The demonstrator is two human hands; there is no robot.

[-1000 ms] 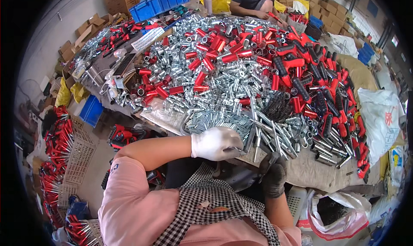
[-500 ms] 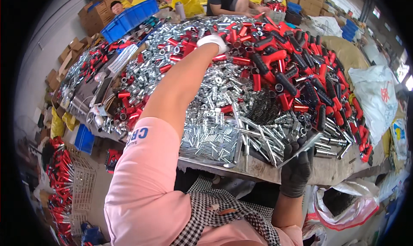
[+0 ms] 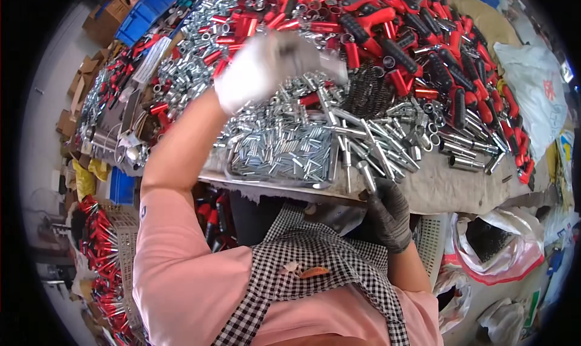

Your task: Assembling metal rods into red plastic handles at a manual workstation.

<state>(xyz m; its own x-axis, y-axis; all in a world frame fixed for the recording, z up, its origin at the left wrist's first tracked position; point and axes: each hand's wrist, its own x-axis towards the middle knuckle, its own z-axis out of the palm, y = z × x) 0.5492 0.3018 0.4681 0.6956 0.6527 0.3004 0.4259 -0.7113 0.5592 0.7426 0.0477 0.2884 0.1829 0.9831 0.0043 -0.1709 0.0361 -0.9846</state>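
My right hand (image 3: 390, 216), in a dark grey knit glove, is closed around a shiny metal rod (image 3: 366, 176) that stands tilted at the table's front edge. My left hand (image 3: 260, 67), in a white glove, is over the heap of metal parts, smeared by motion. A pale silvery blur shows by its fingertips; I cannot tell whether it is held. Below that hand, small metal pins (image 3: 278, 155) fill a shallow tray (image 3: 233, 171). Loose metal rods (image 3: 375, 146) lie between the tray and my right hand, with dark coil springs (image 3: 366, 92) behind them.
Red-and-black handles (image 3: 448, 73) are heaped at the right, near a white sack (image 3: 532, 92). Red sleeves (image 3: 212, 57) lie among silvery fittings. A blue bin (image 3: 148, 13) stands far left. Down left is a crate (image 3: 126, 237) beside red-handled tools; an open bag (image 3: 502, 249) sits low right.
My left hand has come back toward me and left from the red sleeves. My right hand has moved left with the metal rod, now held more upright. The view has tilted down.
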